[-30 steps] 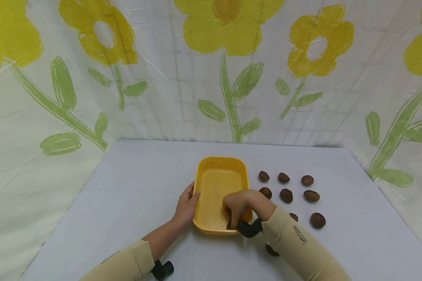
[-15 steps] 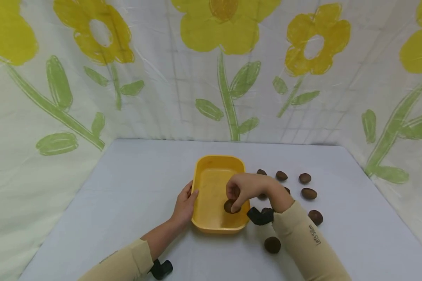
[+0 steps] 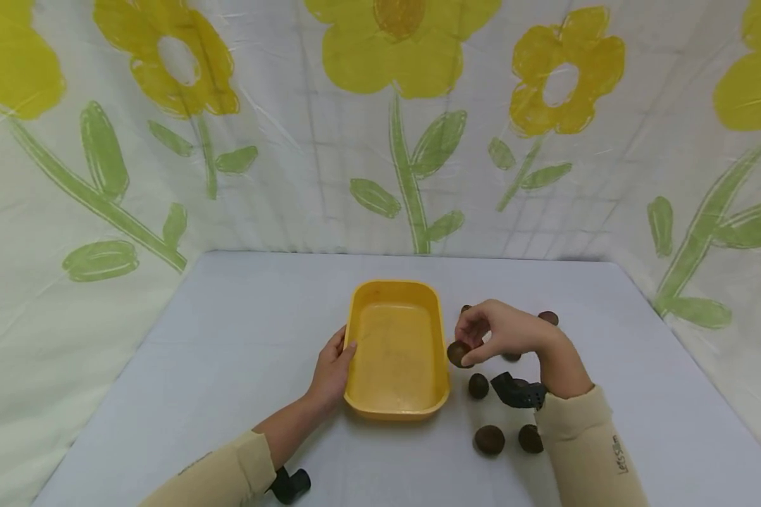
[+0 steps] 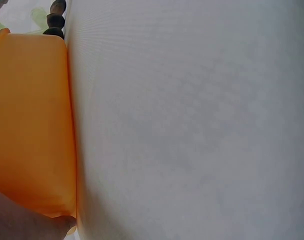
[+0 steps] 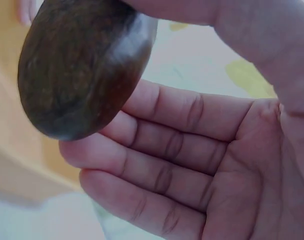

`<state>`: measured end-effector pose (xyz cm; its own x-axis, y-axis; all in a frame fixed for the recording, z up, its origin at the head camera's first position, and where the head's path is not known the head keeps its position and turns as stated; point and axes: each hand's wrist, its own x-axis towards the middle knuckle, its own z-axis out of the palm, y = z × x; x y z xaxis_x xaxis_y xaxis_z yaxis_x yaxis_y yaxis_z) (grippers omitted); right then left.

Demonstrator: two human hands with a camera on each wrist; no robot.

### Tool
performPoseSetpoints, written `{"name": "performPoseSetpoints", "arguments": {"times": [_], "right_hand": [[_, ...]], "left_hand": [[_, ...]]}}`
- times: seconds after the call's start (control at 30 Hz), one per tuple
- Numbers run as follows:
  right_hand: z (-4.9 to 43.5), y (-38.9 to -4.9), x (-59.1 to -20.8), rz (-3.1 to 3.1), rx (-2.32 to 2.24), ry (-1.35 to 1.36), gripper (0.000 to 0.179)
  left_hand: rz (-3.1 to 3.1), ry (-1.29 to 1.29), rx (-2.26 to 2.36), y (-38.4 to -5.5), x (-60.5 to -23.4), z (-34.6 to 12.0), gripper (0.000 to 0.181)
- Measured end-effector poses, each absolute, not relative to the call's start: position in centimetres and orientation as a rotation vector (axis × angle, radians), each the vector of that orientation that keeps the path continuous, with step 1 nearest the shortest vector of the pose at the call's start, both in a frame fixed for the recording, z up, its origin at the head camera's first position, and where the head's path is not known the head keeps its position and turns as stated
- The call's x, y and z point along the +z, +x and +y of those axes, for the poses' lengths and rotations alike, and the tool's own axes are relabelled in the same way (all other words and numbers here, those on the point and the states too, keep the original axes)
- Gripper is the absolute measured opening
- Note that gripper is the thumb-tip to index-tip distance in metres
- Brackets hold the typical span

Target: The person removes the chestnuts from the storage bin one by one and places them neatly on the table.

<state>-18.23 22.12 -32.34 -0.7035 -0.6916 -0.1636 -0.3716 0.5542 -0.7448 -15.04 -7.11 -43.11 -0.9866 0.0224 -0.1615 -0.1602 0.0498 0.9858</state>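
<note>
My left hand (image 3: pixel 331 372) holds the yellow plastic tray (image 3: pixel 392 352) by its left side, thumb at the rim. In the left wrist view the tray's orange-looking outer wall (image 4: pixel 32 115) rises beside the thumb. My right hand (image 3: pixel 514 329) pinches a brown chestnut (image 3: pixel 458 354) just outside the tray's right rim. The right wrist view has this glossy chestnut (image 5: pixel 82 70) close up, between thumb and fingertips, the other fingers bent side by side. A small chestnut (image 3: pixel 478 386) lies on the table below that hand.
Two more chestnuts lie nearer me, a left one (image 3: pixel 490 440) and a right one (image 3: pixel 530 439). Others are partly hidden behind the right hand, with one (image 3: pixel 548 318) showing at the back. The white table (image 3: pixel 247 331) meets a flower-printed curtain (image 3: pixel 279 176).
My right hand has lifted the chestnut from the tray's near right corner and carried it right, past the rim. My left hand stays on the tray.
</note>
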Motion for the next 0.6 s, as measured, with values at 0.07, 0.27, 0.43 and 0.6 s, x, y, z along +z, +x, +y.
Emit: {"name": "performPoseSetpoints", "arguments": {"times": [0.07,0.27,0.43,0.6], "right_hand": [[23.3,-17.7,-32.6,2.368,-1.011,-0.846,0.025],[27.1,-15.7,-33.3,2.485,-1.044,-0.805,0.025],[30.1,-13.9,-33.6,2.614,-1.053,-0.771,0.022],[32.8,-12.2,-34.7,2.680,-1.087,-0.731,0.020]], "left_hand": [[2.175,-0.138,2.077,-15.1,-43.2,-7.1,0.048],[2.187,-0.121,2.076,-15.1,-43.4,-7.1,0.048],[2.189,-0.113,2.079,-15.1,-43.3,-7.1,0.048],[2.192,-0.124,2.050,-15.0,-43.1,-7.3,0.049]]}}
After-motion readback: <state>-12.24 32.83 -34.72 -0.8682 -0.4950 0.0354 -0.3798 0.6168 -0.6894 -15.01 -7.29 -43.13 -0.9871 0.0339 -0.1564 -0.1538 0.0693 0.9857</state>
